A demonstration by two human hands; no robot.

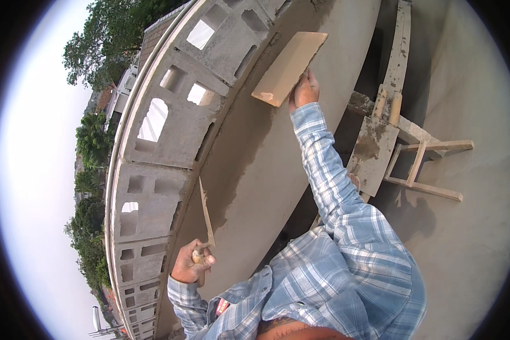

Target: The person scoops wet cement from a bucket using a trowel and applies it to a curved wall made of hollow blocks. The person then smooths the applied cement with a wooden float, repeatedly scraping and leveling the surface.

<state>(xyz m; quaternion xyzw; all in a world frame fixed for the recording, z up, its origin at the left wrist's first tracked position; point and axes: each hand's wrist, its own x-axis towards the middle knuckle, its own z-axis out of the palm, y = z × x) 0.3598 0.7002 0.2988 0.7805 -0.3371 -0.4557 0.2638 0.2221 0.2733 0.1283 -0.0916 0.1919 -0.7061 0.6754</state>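
At lower left the left hand [188, 263] grips a trowel [206, 212], and at upper centre the right hand [305, 90] clasps a flat board [292, 65] near damp-looking render [239, 150]; smoothing seems underway, the next stroke probably needing even pressure.

We note the trowel [205, 211] in the left hand [191, 262], right of the block wall [178, 147]. The board [289, 68] lies in the right hand [306, 90], left of the plank [398, 51].

No readable text, a small red label [222, 306] with pale marks, at the near left on the front of the blue-and-white plaid shirt [317, 283], marks too small to make out
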